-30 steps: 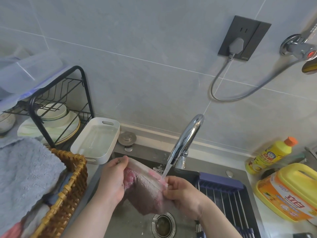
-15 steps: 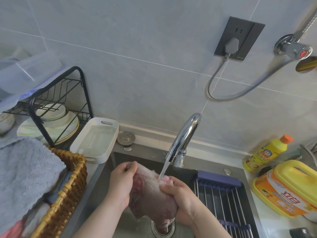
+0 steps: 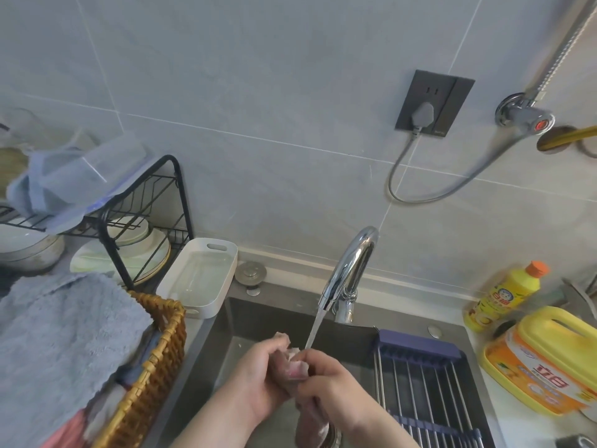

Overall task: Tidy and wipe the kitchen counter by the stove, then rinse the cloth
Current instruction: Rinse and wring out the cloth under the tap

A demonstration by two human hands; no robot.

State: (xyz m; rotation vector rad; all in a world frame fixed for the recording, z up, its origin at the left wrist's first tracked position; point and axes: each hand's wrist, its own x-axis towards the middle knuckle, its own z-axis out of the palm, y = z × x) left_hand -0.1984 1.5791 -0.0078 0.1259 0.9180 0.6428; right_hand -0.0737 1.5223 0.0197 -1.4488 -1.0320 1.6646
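Observation:
A wet pink cloth (image 3: 292,367) is bunched between both my hands over the dark sink (image 3: 258,318). My left hand (image 3: 255,379) grips its left side and my right hand (image 3: 329,383) grips its right side, hands pressed close together. Water runs from the chrome tap (image 3: 350,270) onto the top of the cloth. The cloth's lower end (image 3: 311,425) hangs down toward the drain, which it mostly hides.
A drying rack (image 3: 423,383) spans the sink's right half. Yellow detergent bottles (image 3: 546,363) stand at right. A white tray (image 3: 200,279), a wicker basket (image 3: 151,367) of towels and a black dish rack (image 3: 142,221) sit at left.
My hands have drawn together, bunching the spread cloth into a narrow wad under the water stream. The view has tilted slightly upward.

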